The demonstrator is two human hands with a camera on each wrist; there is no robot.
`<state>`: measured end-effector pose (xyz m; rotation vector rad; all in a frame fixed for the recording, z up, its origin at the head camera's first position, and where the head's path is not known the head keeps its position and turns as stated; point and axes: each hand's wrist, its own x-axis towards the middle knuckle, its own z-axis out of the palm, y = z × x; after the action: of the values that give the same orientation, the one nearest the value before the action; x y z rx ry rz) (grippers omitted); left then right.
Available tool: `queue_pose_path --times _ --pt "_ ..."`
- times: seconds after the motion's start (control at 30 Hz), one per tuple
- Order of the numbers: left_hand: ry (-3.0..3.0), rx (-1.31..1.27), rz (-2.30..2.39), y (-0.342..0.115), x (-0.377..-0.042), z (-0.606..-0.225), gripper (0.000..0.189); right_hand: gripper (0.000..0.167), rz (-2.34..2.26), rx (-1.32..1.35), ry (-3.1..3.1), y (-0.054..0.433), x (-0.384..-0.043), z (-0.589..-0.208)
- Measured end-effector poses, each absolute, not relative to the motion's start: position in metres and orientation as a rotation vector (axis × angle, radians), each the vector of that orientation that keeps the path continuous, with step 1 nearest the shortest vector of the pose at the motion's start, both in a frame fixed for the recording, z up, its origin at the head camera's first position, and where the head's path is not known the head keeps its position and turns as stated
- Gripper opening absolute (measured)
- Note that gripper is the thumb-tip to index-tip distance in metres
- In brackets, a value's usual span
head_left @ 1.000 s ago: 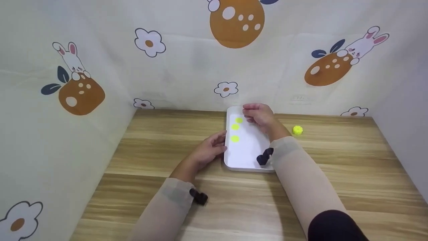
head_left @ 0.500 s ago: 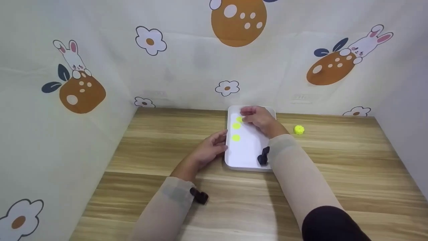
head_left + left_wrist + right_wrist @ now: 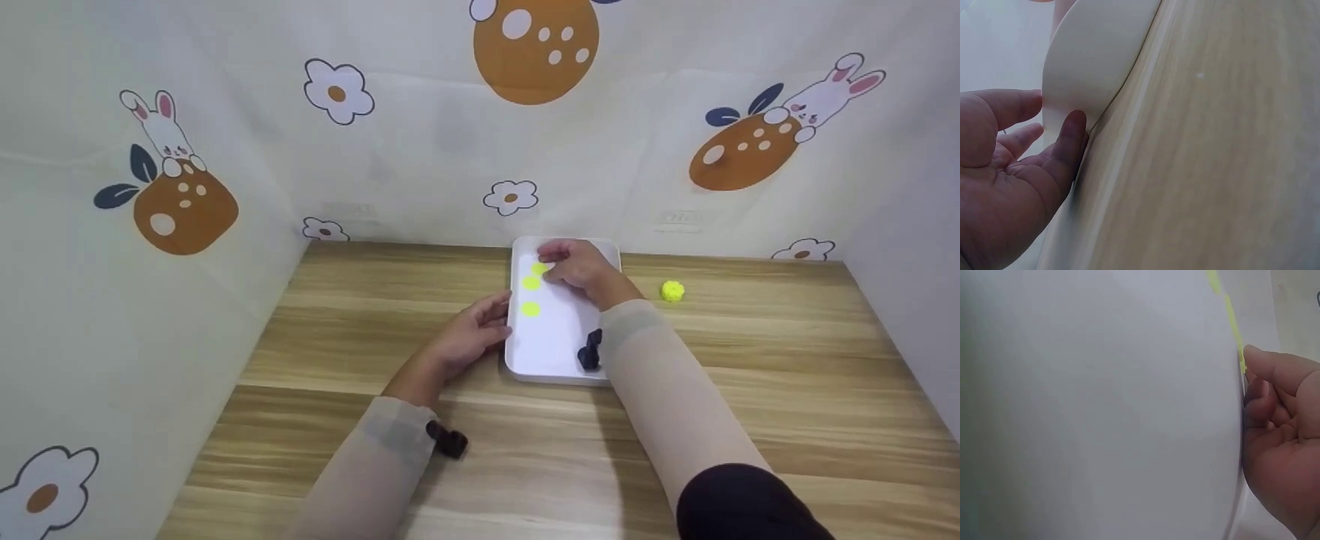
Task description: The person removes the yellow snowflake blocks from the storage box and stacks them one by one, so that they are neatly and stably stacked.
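A white tray (image 3: 555, 352) lies on the wooden table, with several flat yellow discs inside along its left side. My left hand (image 3: 469, 334) rests against the tray's left wall; in the left wrist view its fingertips (image 3: 1075, 121) touch the outside of the wall. Over the far part of the tray is my right hand (image 3: 579, 266), fingers loosely bent. Its thumb reaches the farthest yellow disc (image 3: 539, 268); the right wrist view shows the thumb tip at a yellow edge, without a clear pinch. Nearer lie a second disc (image 3: 531, 283) and a third disc (image 3: 530, 309).
A yellow flower-shaped piece (image 3: 673, 291), seemingly a small stack, sits on the table right of the tray. A patterned cloth wall (image 3: 420, 165) rises close behind the tray's far edge. Cloth also closes off the left and right sides.
My right hand has come slightly down and nearer, its thumb reaching the farthest disc. The left hand stays at the tray's wall. The discs keep their places in the tray.
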<state>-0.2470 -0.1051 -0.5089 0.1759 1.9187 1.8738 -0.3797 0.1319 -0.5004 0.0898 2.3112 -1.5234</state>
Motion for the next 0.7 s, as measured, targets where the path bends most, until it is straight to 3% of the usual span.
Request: queue_pose_path --times 0.7 --pt "1.939 0.229 1.874 -0.1048 -0.2478 -0.5108 0.068 0.039 -1.379 0.042 2.479 0.1318 -0.3774 -0.5007"
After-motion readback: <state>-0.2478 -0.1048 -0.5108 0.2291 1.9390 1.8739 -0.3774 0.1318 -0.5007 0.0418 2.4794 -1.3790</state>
